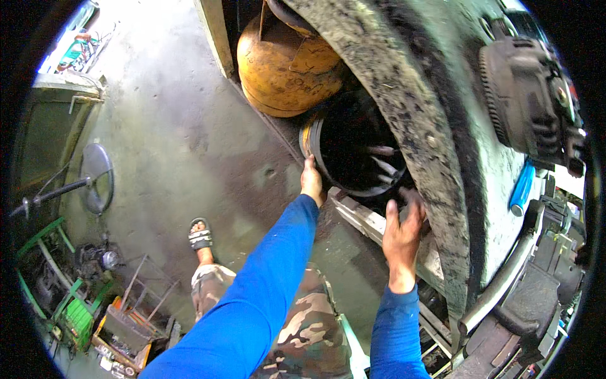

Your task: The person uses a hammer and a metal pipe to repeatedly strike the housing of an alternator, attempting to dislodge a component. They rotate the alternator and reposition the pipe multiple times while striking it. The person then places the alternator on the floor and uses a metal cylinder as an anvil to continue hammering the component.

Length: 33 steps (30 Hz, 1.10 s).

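Note:
A round, dark bucket (315, 151) sits under the edge of a worn workbench (435, 142). Its inside is very dark, with a few pale streaks that I cannot make out. My left hand (311, 182) grips the near left side of its rim, the fingers partly hidden behind the wall. Close to the bucket's near right side is my right hand (403, 234), thumb and fingers apart, holding nothing that I can see. Its fingertips are slightly blurred and lie in the shadow below the bench edge.
A rusty yellow tank (284, 69) stands just beyond the bucket. A pale wooden beam (360, 215) lies beside it. On the bench are a gear-edged machine part (527, 98), a blue cylindrical object (522, 188) and a vise (527, 297). A green metal frame (79, 316) stands at the left.

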Tool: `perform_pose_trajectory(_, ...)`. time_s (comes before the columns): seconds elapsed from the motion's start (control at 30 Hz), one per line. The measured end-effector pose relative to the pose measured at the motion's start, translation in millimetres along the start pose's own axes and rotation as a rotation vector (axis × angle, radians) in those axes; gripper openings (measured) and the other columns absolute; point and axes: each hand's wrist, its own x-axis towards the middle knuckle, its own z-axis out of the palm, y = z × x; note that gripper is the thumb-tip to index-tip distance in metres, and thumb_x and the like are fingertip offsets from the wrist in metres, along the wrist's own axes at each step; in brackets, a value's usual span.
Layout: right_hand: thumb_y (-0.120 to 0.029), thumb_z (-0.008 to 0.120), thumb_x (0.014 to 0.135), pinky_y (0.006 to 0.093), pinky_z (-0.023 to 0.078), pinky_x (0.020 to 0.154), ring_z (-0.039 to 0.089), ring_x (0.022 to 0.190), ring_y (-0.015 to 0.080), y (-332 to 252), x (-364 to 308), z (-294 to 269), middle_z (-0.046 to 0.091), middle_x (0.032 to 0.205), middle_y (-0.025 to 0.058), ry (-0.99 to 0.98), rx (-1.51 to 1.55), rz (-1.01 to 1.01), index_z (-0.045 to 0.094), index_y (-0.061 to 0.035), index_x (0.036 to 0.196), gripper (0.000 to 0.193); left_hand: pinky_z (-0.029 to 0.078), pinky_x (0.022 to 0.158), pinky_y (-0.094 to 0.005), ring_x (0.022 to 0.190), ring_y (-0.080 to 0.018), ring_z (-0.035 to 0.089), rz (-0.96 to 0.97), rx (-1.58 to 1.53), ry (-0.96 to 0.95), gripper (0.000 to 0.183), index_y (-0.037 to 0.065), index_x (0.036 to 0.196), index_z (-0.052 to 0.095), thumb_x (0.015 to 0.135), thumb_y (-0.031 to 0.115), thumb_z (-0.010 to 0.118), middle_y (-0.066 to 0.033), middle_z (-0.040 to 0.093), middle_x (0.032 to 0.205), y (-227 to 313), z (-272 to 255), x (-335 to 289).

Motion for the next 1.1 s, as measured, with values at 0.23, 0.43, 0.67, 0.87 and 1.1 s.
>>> perform_pose_trajectory(0.23,-0.036,0.069,0.098,0.0477,0.051,0.104,0.062,0.123,0.0435,34.8,-132.1,-5.6,0.064,0.129,0.0275,-0.731,-0.045,0.167,0.064,0.0001,0.129,0.048,0.052,0.092,-0.0352,0.107,-0.0208,0.065,0.034,1.414,0.29,0.064,-0.001,0.146,0.057,0.094,0.033,0.071,-0.0153,0.071,0.116,46.5,-174.9,-48.7)
perform_pose_trajectory(0.43,-0.037,0.068,0.096,0.0499,0.054,0.096,0.067,0.11,0.044,38.0,-189.6,-28.6,0.07,0.115,0.0275,-0.921,0.084,-0.116,0.065,0.0029,0.121,0.047,0.057,0.077,-0.0423,0.098,-0.0286,0.071,0.247,1.533,0.523,0.057,-0.005,0.135,0.064,0.093,0.033,0.07,-0.0185,0.074,0.115,151.4,-278.7,-226.0)
perform_pose_trajectory(0.67,-0.035,0.066,0.097,0.0492,0.054,0.096,0.068,0.109,0.0447,35.7,-278.4,-92.9,0.07,0.113,0.0278,-0.733,0.133,-0.108,0.066,0.0023,0.116,0.042,0.053,0.103,-0.042,0.118,-0.0377,0.068,0.171,1.488,0.665,0.063,-0.012,0.139,0.058,0.092,0.029,0.071,-0.0295,0.068,0.13,196.9,-321.1,-352.3)
perform_pose_trajectory(0.87,-0.038,0.071,0.09,0.0485,0.057,0.093,0.069,0.109,0.0426,84.6,-423.4,-192.0,0.073,0.112,0.0263,-0.794,-0.054,0.05,0.07,0.0016,0.114,0.046,0.047,0.114,-0.0448,0.135,-0.044,0.058,0.171,1.867,0.407,0.07,-0.012,0.139,0.057,0.092,0.037,0.072,-0.0352,0.06,0.139,176.1,-284.9,-399.8)
perform_pose_trajectory(1.1,-0.037,0.07,0.093,0.0458,0.052,0.105,0.066,0.122,0.0401,126.0,-538.4,-280.4,0.072,0.124,0.0255,-0.592,-0.009,0.538,0.07,0.0006,0.126,0.05,0.05,0.108,-0.047,0.126,-0.0437,0.063,0.287,2.432,-0.056,0.059,-0.004,0.128,0.067,0.09,0.04,0.073,-0.0309,0.066,0.131,113.6,-158.9,-467.1)
